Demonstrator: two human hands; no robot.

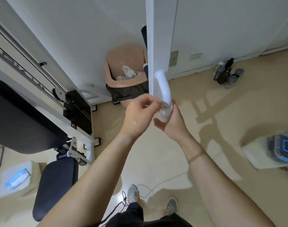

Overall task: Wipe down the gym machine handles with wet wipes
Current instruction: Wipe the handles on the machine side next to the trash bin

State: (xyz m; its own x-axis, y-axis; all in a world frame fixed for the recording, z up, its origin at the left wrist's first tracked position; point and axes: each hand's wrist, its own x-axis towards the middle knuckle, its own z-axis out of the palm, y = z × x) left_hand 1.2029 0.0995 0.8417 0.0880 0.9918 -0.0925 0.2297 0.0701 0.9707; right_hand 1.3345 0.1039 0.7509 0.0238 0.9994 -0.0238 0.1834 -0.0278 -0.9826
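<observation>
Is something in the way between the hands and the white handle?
No, nothing visible is. The right hand cups a wipe round the end of the handle, and the left hand has its fingertips right beside it.

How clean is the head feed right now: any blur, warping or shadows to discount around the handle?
Head view: wide-angle stretch slants the white post. Head view: the left hand is motion-smeared at the white handle, grip unreadable; the right hand around it reads sharper. Head view: the wet wipes pack and blue-latched container at the edges are soft. Head view: hard shadows stripe the floor.
</observation>
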